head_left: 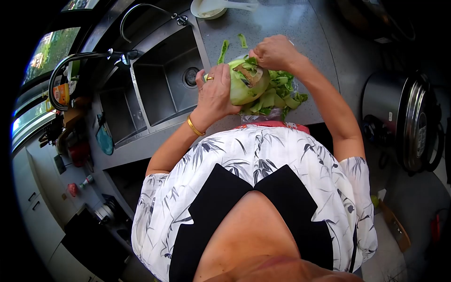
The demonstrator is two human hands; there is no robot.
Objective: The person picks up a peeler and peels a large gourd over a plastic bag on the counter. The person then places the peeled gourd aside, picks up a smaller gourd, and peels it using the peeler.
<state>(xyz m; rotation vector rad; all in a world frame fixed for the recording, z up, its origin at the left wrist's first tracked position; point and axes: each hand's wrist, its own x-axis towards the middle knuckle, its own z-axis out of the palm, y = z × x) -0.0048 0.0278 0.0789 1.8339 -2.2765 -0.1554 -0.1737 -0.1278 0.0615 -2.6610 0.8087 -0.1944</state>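
Clasping one kohlrabi (244,92): left hand (215,90). Two stray peelings (224,51).

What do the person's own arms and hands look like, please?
The left hand wears a gold-coloured metal ring, with a smooth gold-coloured bangle around its wrist. The right hand shows no jewellery. Both short white fabric sleeves carry dark grey leaf prints.

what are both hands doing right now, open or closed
Left hand: holding the pale green vegetable.
Right hand: closed, beside the vegetable's top; what it grips cannot be told.
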